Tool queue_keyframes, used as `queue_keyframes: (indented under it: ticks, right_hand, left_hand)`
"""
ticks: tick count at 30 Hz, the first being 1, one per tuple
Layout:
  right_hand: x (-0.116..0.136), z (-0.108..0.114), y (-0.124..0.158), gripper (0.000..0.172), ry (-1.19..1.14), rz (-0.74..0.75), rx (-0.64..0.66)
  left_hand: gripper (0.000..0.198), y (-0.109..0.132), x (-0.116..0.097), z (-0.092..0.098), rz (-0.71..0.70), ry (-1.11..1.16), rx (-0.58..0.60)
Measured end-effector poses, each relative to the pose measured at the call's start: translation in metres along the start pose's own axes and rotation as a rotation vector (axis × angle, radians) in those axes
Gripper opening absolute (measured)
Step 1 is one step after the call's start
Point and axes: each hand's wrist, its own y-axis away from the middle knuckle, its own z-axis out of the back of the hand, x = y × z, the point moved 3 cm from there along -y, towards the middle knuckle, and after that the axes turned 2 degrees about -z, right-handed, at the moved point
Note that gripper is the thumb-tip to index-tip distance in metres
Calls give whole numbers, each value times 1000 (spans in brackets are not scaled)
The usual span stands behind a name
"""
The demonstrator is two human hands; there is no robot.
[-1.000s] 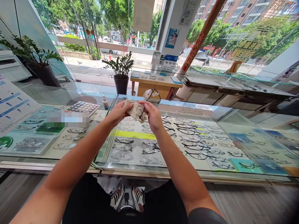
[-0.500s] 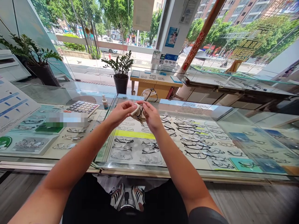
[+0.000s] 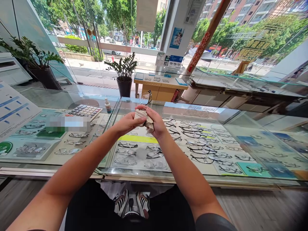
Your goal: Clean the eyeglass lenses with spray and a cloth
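Observation:
Over the glass counter, my left hand (image 3: 128, 123) is closed on a beige cloth (image 3: 141, 116), its thumb lying across the folds. My right hand (image 3: 157, 123) is closed at the cloth's other side. Out of the top of the cloth rises part of a pair of eyeglasses (image 3: 145, 97), a clear lens with a dark rim. The rest of the glasses is hidden in the cloth and fingers, so which hand bears more of the frame is not visible.
Beneath the hands is a glass display case (image 3: 134, 165) with rows of eyeglasses. A spray bottle (image 3: 107, 106) and a tray of small pieces (image 3: 85, 110) stand on the left. A potted plant (image 3: 124, 80) is beyond the counter.
The glasses have turned, so the exposed lens now stands more upright and further left. The cloth now wraps the lower part, and my left hand has shifted slightly right and down.

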Motion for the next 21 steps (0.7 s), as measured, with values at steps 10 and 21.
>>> queue_keyframes:
  ticks: [10,21]
  right_hand:
    - [-5,2,-3,35,-46,-10,24]
    - [-9,-3,-2,28,-101,-62,54]
  left_hand:
    - [58,1,3,-11,-126,-115,-179]
    - [73,3,5,-11,-153,-89,-367]
